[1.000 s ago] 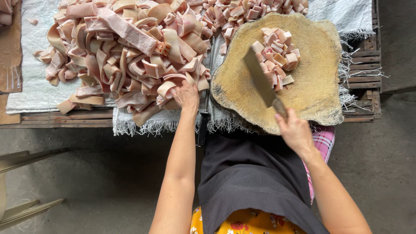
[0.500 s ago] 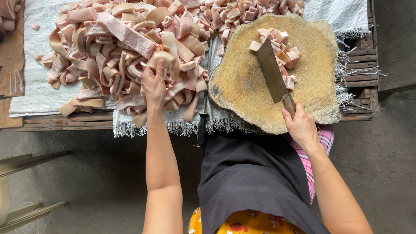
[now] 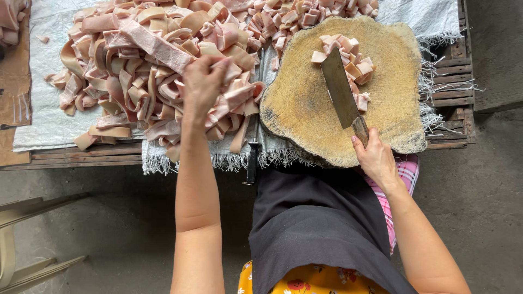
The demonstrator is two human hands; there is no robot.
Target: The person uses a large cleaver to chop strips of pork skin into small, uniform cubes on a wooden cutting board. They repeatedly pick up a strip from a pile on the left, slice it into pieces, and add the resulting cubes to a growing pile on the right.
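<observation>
Bare-armed person wears a black apron point(image 3: 321, 228) over pink plaid cloth point(image 3: 406, 174) and yellow floral fabric point(image 3: 310, 283).

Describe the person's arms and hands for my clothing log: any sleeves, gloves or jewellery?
Both arms are bare as far up as the frame shows, with no sleeves visible. The left hand and right hand wear no gloves. No rings, watch or bracelets show on the fingers or wrists.

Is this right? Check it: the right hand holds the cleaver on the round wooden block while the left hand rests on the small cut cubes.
Not quite. In the head view the left hand is on the pile of long pink strips, not on the cubes. The right hand does hold the cleaver on the wooden block.
</observation>
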